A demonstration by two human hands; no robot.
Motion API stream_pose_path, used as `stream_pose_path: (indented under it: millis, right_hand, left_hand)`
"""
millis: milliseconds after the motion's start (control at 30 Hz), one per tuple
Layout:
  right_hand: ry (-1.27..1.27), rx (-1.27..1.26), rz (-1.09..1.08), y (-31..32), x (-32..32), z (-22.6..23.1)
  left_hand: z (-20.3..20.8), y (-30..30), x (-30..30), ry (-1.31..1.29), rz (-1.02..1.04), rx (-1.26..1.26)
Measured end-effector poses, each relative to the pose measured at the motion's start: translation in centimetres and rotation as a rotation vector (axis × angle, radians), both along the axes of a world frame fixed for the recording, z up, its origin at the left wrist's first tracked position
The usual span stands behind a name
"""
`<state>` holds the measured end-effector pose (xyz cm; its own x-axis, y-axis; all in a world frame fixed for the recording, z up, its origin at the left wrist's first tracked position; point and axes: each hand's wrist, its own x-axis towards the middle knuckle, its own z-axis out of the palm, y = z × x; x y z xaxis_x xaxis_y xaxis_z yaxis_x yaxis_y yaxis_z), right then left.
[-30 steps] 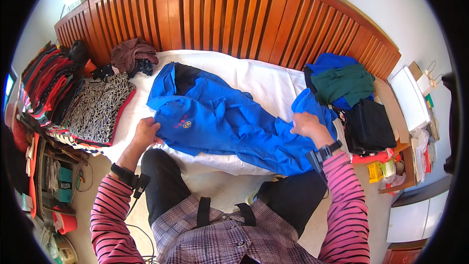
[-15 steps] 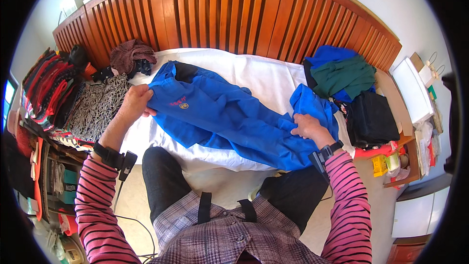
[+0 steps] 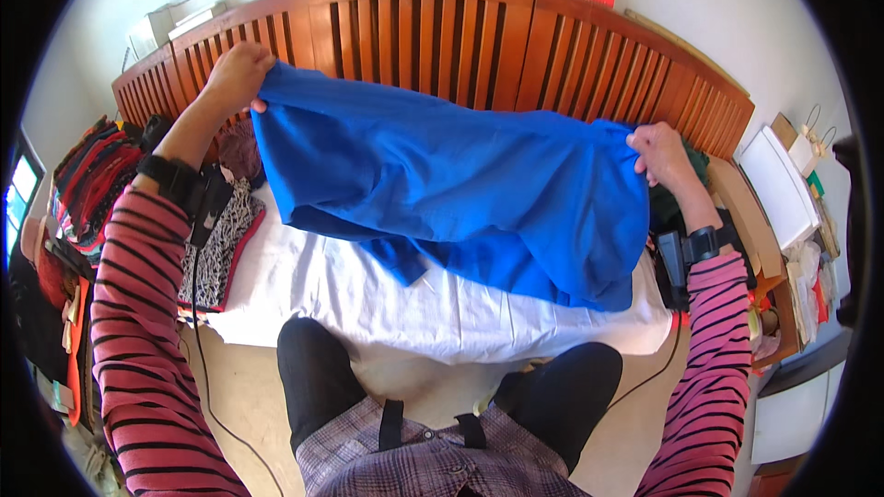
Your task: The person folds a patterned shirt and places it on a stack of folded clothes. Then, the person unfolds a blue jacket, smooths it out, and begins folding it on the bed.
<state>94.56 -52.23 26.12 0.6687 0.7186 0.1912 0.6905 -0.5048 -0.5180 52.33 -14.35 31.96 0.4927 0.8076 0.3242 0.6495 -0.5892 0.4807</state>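
A blue work jacket (image 3: 451, 166) is stretched sideways between my hands, lifted above the bed with its lower folds hanging towards me. My left hand (image 3: 239, 74) grips its upper left corner, fingers closed on the cloth. Holding the upper right edge, my right hand (image 3: 665, 156) is also closed, in front of the dark clothes pile. A narrow blue part of the garment hangs down near the white sheet (image 3: 341, 313). The emblem and print on the cloth are turned out of sight.
A slatted wooden headboard (image 3: 414, 18) runs along the back. Folded clothes (image 3: 97, 184) are stacked at left, beside a black-and-white patterned garment (image 3: 221, 253) and a brown bundle (image 3: 238, 152). A cardboard box (image 3: 748, 221) stands at right. A black cable (image 3: 204, 387) hangs from my left wrist.
Both hands have risen and moved outward, the left to the far left and the right to the far right. The jacket came up off the bed, and its printed side turned away.
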Motion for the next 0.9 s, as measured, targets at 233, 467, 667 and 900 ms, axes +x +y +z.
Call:
stream_pose_path:
  millis: [233, 467, 667, 900]
  right_hand:
    - [-0.229, 0.480, -0.146, 5.1, 4.1, 13.1]
    - [-0.660, 0.650, -0.117, 5.6, 4.8, 19.4]
    - [-0.454, 0.582, 0.060, 6.0, 3.2, 15.8]
    - [-0.122, 0.329, 0.221, 3.8, -1.4, 5.7]
  left_hand:
    - [12.2, 4.0, 2.4, -0.149, 0.128, 0.476]
    - [17.6, 6.6, -0.1, -0.322, 0.092, 0.720]
    - [10.8, 6.1, -1.7, -0.325, 0.099, 0.206]
    - [-2.9, 2.7, -4.4, -0.323, -0.029, -0.108]
